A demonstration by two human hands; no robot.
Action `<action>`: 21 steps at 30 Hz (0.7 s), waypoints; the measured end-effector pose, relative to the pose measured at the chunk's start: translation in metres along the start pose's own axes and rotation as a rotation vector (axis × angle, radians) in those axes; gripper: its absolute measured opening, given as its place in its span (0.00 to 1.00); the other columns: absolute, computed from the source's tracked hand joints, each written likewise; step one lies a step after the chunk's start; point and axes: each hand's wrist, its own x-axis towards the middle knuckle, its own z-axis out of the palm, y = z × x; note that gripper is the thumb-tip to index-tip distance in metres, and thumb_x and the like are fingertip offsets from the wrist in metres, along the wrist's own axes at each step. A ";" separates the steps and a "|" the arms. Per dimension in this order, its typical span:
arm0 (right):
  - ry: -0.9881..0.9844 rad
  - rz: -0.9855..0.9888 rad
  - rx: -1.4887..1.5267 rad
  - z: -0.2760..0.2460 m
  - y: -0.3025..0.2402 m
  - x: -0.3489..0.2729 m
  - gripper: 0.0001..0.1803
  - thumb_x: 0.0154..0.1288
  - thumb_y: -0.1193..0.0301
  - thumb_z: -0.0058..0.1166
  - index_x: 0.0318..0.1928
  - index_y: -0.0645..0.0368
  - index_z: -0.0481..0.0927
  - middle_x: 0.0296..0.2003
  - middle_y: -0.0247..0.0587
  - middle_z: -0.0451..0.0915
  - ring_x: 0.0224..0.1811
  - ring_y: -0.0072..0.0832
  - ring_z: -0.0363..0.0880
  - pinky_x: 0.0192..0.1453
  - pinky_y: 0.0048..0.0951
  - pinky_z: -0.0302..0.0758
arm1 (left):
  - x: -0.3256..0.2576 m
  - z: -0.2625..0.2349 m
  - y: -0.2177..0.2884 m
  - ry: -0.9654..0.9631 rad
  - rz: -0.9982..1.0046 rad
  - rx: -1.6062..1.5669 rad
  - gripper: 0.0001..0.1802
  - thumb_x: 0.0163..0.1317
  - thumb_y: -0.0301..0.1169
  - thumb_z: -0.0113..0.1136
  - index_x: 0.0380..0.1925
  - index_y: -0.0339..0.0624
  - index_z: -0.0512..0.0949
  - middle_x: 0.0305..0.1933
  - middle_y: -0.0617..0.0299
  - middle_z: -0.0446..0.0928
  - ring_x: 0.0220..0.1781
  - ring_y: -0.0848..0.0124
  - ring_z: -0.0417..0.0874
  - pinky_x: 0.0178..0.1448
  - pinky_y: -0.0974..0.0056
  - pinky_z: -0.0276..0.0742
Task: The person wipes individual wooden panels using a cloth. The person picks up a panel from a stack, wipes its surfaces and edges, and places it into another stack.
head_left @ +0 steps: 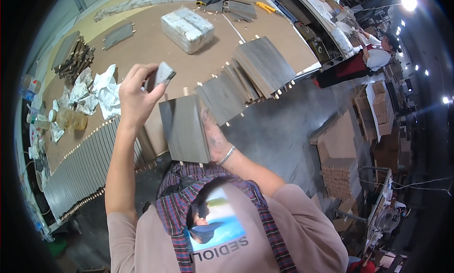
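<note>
My left hand (136, 92) is raised over the table's near edge, fingers and thumb pinching a small grey block (165, 74) that looks like a sanding sponge. The block is held apart from the wood below it. In front of my body, my right hand (215, 137) grips the right edge of a grey-brown wooden panel (183, 127) with pale dowels at its ends. The panel is tilted upright, and some of the right fingers are hidden behind it. Just beyond, more dowelled panels (220, 99) lean over one another along the table edge.
A long row of dowelled panels (80, 162) lines the table's left front edge. Crumpled white paper (107, 91) and a jar of yellowish liquid (71, 119) lie behind it. A wrapped white block (188, 29) sits mid-table (151, 51). A co-worker (376, 55) stands at the right.
</note>
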 end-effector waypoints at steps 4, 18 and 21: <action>0.042 -0.015 -0.100 -0.017 -0.013 -0.012 0.35 0.55 0.67 0.61 0.63 0.61 0.67 0.53 0.47 0.77 0.56 0.39 0.78 0.62 0.48 0.75 | -0.031 0.004 0.021 -0.013 -0.315 -0.256 0.18 0.51 0.26 0.67 0.43 0.33 0.79 0.35 0.58 0.80 0.36 0.70 0.82 0.43 0.68 0.78; 0.075 -0.082 -0.262 -0.011 -0.006 -0.018 0.42 0.39 0.73 0.59 0.62 0.67 0.68 0.51 0.47 0.78 0.54 0.38 0.77 0.61 0.38 0.74 | -0.041 0.015 -0.019 0.086 -0.412 -0.123 0.18 0.49 0.25 0.68 0.42 0.33 0.78 0.36 0.56 0.79 0.36 0.69 0.82 0.42 0.66 0.79; 0.127 -0.083 -0.049 -0.011 -0.017 -0.014 0.33 0.53 0.68 0.55 0.61 0.67 0.69 0.50 0.50 0.79 0.51 0.43 0.80 0.60 0.43 0.76 | -0.048 -0.002 -0.013 0.087 -0.418 -0.156 0.17 0.50 0.23 0.66 0.42 0.33 0.78 0.36 0.57 0.79 0.36 0.70 0.81 0.42 0.66 0.78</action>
